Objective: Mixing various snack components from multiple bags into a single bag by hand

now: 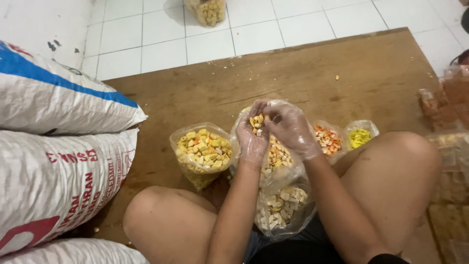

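My left hand, in a clear plastic glove, is cupped palm up and holds a small heap of yellow and white snack pieces. My right hand, also gloved, is curled over it, fingertips touching the heap. Both hands hover above an open clear bag of mixed yellow snacks. A fuller bag of yellow puffed pieces stands to the left. A bag of pale pieces lies between my knees.
Small bags of orange-and-white pieces and green pieces stand at the right. Stacked white woven sacks fill the left. All rest on a wooden board over white tiles. Packed snack bags lie at right; another bag sits far back.
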